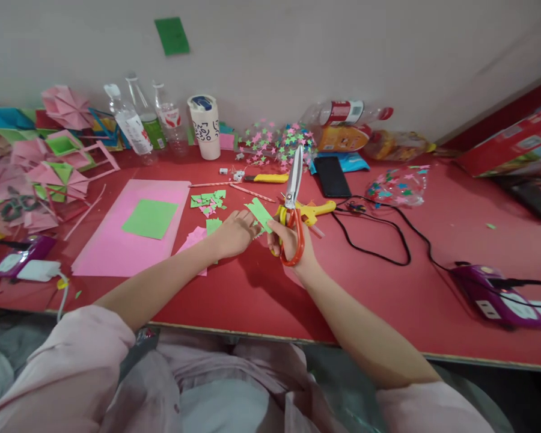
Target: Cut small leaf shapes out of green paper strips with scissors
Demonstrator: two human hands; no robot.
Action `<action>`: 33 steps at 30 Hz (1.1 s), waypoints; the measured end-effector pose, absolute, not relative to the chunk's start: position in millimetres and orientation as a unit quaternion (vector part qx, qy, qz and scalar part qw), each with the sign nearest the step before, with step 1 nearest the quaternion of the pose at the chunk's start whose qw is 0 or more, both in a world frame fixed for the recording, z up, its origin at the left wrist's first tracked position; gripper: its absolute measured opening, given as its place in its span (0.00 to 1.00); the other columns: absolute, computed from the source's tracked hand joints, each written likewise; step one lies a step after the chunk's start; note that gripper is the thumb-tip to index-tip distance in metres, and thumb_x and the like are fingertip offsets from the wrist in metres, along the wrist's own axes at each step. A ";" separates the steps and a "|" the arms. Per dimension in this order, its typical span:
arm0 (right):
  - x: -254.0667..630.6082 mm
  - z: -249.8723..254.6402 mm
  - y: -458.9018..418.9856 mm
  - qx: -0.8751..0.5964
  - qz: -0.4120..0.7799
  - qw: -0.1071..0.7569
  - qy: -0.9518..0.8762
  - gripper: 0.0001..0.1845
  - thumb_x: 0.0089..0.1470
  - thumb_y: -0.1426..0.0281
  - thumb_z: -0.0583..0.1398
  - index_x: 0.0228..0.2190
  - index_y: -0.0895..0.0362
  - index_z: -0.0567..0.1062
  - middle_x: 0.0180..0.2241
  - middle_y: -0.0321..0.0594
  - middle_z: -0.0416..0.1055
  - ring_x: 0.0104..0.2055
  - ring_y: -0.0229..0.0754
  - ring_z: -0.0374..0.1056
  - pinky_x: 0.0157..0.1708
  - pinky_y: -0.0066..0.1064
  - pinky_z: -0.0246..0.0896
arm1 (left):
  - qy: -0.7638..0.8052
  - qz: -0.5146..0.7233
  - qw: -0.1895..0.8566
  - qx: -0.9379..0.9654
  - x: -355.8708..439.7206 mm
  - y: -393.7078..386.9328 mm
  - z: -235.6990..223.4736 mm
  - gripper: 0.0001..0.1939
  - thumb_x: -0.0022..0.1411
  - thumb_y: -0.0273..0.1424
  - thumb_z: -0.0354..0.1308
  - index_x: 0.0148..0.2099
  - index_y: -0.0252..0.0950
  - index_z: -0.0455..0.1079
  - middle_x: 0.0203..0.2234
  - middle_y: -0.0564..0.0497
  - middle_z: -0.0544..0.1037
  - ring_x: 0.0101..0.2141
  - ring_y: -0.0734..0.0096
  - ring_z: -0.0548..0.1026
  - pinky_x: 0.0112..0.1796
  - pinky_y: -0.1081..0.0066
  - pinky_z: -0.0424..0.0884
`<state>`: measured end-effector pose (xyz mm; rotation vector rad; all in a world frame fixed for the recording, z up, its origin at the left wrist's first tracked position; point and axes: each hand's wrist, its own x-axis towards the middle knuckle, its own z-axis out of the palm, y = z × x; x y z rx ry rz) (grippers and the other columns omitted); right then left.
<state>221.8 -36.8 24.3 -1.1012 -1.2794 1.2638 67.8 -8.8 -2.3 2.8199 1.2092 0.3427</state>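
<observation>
My right hand [297, 243] is closed round a pair of scissors [299, 237] with orange and yellow handles, its blades pointing up and away from me. Between that thumb and fingers it also pinches a light green paper strip [258, 212]. Just left of it, my left hand [235, 233] is low over the table, fingers curled down beside small green scraps; what they hold, if anything, is hidden. By the left wrist lie a green paper piece [213, 226] and pink paper pieces [193, 239]. Small cut green and pink bits [208, 201] lie beyond.
On the left, a green square [151, 219] rests on pink paper [103, 240]. Bottles [133, 126] and a tumbler [206, 129] stand along the wall. A yellow cutter [270, 178], phone [332, 177] and yellow glue gun [318, 210] with black cord [374, 261] lie beyond my right hand.
</observation>
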 end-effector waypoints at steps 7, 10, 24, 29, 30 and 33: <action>223.2 25.8 -37.8 -0.451 0.523 0.478 -0.542 0.15 0.50 0.63 0.57 0.18 0.56 0.61 0.12 0.31 0.61 0.10 0.29 0.54 0.11 0.24 0.48 | 0.446 0.194 0.099 0.868 70.2 0.2 -4.3 0.08 0.56 0.31 0.50 0.26 0.35 0.64 0.29 0.43 0.69 0.38 0.56 0.66 0.42 0.58 0.59; 222.0 26.8 -39.7 -0.465 0.527 0.470 -0.534 0.15 0.49 0.62 0.58 0.19 0.56 0.61 0.12 0.30 0.61 0.10 0.29 0.54 0.10 0.23 0.47 | 0.479 0.287 0.236 0.795 63.4 -8.5 6.9 0.04 0.52 0.30 0.53 0.30 0.35 0.65 0.31 0.46 0.70 0.37 0.63 0.68 0.41 0.62 0.62; 208.6 17.5 -47.2 -0.490 0.540 0.406 -0.551 0.12 0.47 0.62 0.60 0.24 0.56 0.64 0.13 0.27 0.62 0.10 0.28 0.54 0.10 0.21 0.47 | 0.477 0.350 0.539 0.600 44.3 -32.3 16.3 0.08 0.50 0.30 0.53 0.22 0.35 0.60 0.18 0.58 0.63 0.24 0.78 0.62 0.29 0.74 0.60; 207.0 20.4 -49.4 -0.488 0.542 0.392 -0.561 0.08 0.49 0.68 0.56 0.23 0.55 0.62 0.13 0.28 0.62 0.11 0.29 0.55 0.10 0.22 0.49 | 0.432 0.356 0.584 0.588 49.2 -40.5 14.5 0.05 0.52 0.29 0.52 0.26 0.35 0.63 0.21 0.57 0.66 0.26 0.78 0.67 0.31 0.73 0.64; 206.5 21.2 -49.9 -0.489 0.537 0.398 -0.561 0.09 0.49 0.67 0.56 0.22 0.55 0.61 0.13 0.28 0.62 0.11 0.29 0.55 0.11 0.22 0.49 | 0.412 0.354 0.617 0.569 50.7 -41.9 14.1 0.05 0.54 0.31 0.52 0.29 0.35 0.64 0.22 0.57 0.68 0.26 0.77 0.69 0.31 0.73 0.66; 206.2 24.6 -50.8 -0.489 0.521 0.412 -0.566 0.11 0.50 0.66 0.56 0.21 0.55 0.60 0.13 0.28 0.61 0.11 0.28 0.55 0.11 0.23 0.49 | 0.356 0.322 0.698 0.531 53.0 -44.2 15.1 0.07 0.58 0.34 0.50 0.36 0.36 0.63 0.27 0.53 0.73 0.24 0.75 0.73 0.27 0.71 0.68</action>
